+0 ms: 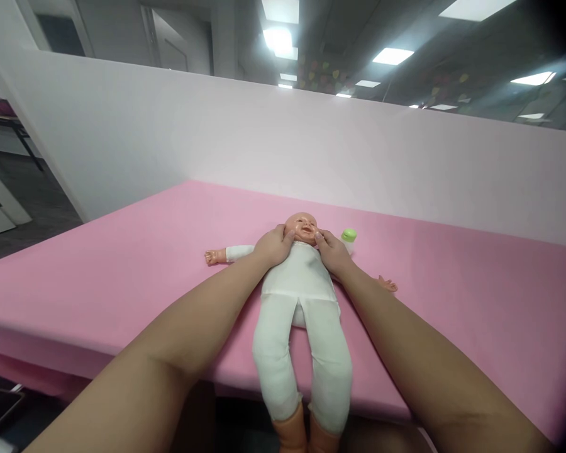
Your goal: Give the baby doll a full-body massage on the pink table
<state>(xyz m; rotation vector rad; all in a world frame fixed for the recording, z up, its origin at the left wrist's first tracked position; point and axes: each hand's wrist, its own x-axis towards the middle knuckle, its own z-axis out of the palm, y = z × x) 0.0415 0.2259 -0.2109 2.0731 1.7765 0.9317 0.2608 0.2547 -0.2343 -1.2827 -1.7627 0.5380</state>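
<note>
A baby doll (299, 277) in a white suit lies on its back on the pink table (122, 264), legs hanging over the near edge. My left hand (274, 244) rests on the doll's shoulder, its thumb pressed against the left cheek of the doll's head (302, 225). My right hand (332, 251) lies on the other shoulder with its thumb on the right cheek. Both hands have curled fingers pressed against the doll. A small green-capped jar (349, 236) stands just right of the head, behind my right hand.
A pale pink partition wall (311, 151) rises behind the table. A dark floor and furniture show at far left (9, 182). A dark object lies on the floor at the bottom left (0, 409).
</note>
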